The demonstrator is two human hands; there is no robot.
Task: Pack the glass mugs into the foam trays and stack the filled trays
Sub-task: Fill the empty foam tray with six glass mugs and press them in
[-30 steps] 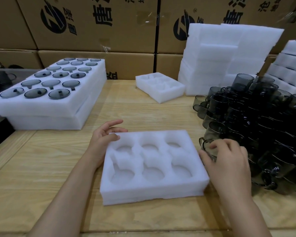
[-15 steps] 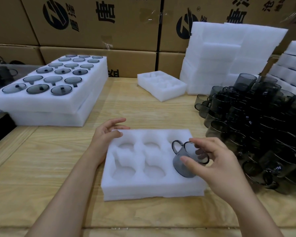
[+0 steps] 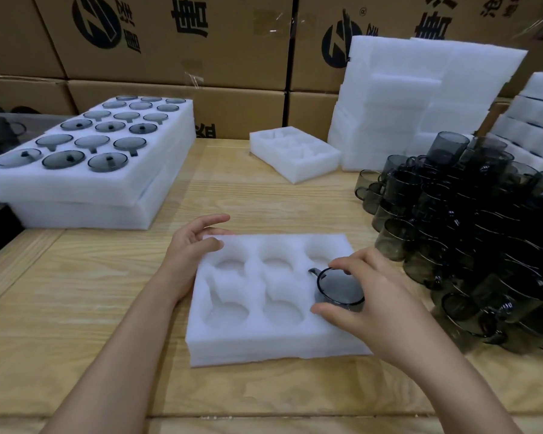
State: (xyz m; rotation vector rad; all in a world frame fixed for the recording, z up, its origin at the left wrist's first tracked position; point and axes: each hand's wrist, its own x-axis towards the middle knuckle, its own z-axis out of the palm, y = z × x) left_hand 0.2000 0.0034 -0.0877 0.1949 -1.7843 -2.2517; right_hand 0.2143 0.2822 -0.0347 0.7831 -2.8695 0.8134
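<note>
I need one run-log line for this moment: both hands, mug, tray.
step: seating mug | right hand: holds mug by rim, near-right pocket of tray | left hand: rests on tray's far-left corner | rest of tray: empty

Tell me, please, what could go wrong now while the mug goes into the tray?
1. The mug, held by the right hand, has its handle toward the middle of the tray. If the handle misses its slot, the mug may sit crooked.
2. The mug pile lies loose close beside that arm. A knock could topple or chip glass.
3. The left hand only rests on one corner, so the tray might slide.
</note>
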